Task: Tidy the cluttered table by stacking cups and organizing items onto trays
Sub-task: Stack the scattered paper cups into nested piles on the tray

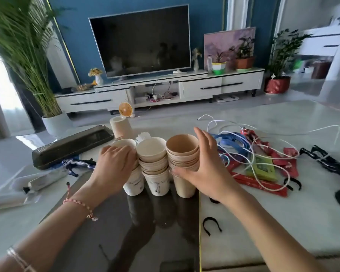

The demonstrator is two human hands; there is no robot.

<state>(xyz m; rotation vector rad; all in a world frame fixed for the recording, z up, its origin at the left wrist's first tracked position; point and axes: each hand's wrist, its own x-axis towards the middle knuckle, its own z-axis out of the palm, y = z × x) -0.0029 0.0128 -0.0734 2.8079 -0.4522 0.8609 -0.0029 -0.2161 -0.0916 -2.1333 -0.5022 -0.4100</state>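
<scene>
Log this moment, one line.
left hand: grips left white paper-cup stack | right hand: holds tan paper-cup stack | middle white paper-cup stack: upright

1. The left stack [134, 185] of white printed paper cups stood upright.
2. The middle stack [155, 163], cream cups in a white printed one, touched it.
3. The tan stack [183, 152] stood rightmost.
4. One upturned cup [120, 127] stood behind them.
5. A black tray [71, 146] lay rear left.
</scene>
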